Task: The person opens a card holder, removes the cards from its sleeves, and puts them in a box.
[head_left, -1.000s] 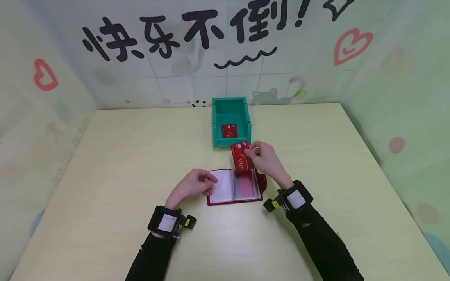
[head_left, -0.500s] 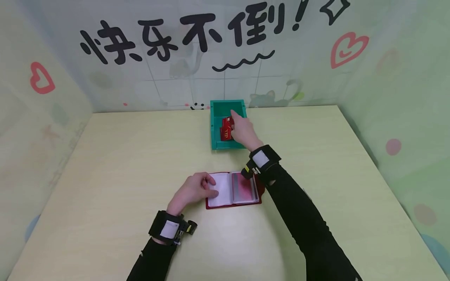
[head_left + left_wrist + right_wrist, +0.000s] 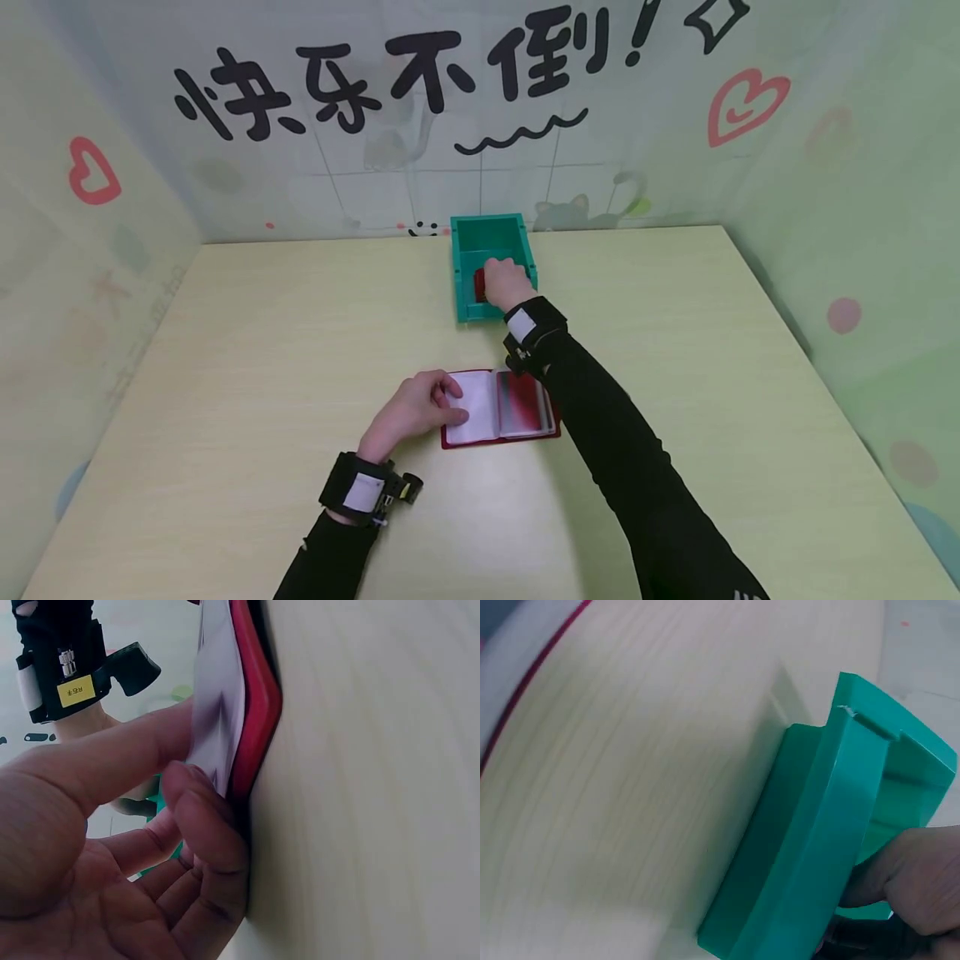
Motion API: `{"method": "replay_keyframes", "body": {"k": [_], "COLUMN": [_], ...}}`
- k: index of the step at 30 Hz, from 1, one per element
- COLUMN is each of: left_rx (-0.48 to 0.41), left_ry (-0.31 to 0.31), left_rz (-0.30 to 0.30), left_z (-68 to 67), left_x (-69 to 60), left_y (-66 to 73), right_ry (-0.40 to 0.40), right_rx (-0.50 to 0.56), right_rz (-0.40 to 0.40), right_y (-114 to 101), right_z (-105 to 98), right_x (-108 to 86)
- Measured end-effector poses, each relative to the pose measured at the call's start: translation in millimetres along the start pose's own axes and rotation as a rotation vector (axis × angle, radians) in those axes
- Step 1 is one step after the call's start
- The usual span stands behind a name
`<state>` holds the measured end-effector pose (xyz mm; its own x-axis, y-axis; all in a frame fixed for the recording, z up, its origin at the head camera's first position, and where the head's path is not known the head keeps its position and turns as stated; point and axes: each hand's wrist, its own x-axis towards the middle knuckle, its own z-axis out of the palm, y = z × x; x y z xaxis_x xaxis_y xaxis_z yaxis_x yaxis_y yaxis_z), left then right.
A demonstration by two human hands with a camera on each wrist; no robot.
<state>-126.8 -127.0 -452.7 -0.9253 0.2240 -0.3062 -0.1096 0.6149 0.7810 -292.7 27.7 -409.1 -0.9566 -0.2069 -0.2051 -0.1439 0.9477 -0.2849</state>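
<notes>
"So, what are the fingers up to?"
"The left hand (image 3: 420,406) holds the booklet (image 3: 480,427) by its left edge, thumb over the white page (image 3: 477,392), other fingers curled at the rim."
"And the right hand (image 3: 508,283)?"
"Down inside the green tray (image 3: 487,237). Its fingertips are hidden, so I can't tell whether they pinch anything."
"Any card in there?"
"Yes, a red card (image 3: 479,286) shows just left of that hand."
"And further out?"
"Black wristbands (image 3: 339,478), black sleeves (image 3: 637,454). The booklet lies open on the pale table (image 3: 262,375), the tray beyond it, near the back wall with its black lettering (image 3: 433,86)."
</notes>
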Motion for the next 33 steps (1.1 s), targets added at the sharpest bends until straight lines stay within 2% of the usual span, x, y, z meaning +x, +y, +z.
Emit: {"method": "replay_keyframes", "body": {"k": [10, 15, 18, 21, 26, 29, 33], "left_rx": [0.007, 0.009, 0.039, 0.095, 0.218, 0.276, 0.266], "left_ry": [0.000, 0.000, 0.013, 0.037, 0.101, 0.118, 0.042], "left_rz": [-0.005, -0.005, 0.007, 0.031, 0.085, 0.186, 0.331], "left_z": [-0.3, -0.3, 1.1, 4.2, 9.8, 16.0, 26.8], "left_x": [-2.7, -3.8, -4.1, -4.8, -8.7, -9.5, -8.0], "left_y": [0.0, 2.3, 3.4, 5.2, 13.4, 19.6, 23.0], "right_ry": [0.023, 0.086, 0.146, 0.196, 0.187, 0.160, 0.154], "right_rx": [-0.122, -0.124, -0.062, 0.042, 0.228, 0.340, 0.465], "right_rz": [0.003, -0.065, -0.124, -0.172, -0.227, -0.228, -0.216], "right_y": [-7.5, -5.5, -2.7, 1.0, 15.1, 27.2, 44.3], "right_z": [3.1, 3.4, -0.9, -8.3, -13.5, -11.7, -1.2], "right_x": [-5.5, -4.7, -11.2, -27.5, -69.0, -97.1, -127.2]}}
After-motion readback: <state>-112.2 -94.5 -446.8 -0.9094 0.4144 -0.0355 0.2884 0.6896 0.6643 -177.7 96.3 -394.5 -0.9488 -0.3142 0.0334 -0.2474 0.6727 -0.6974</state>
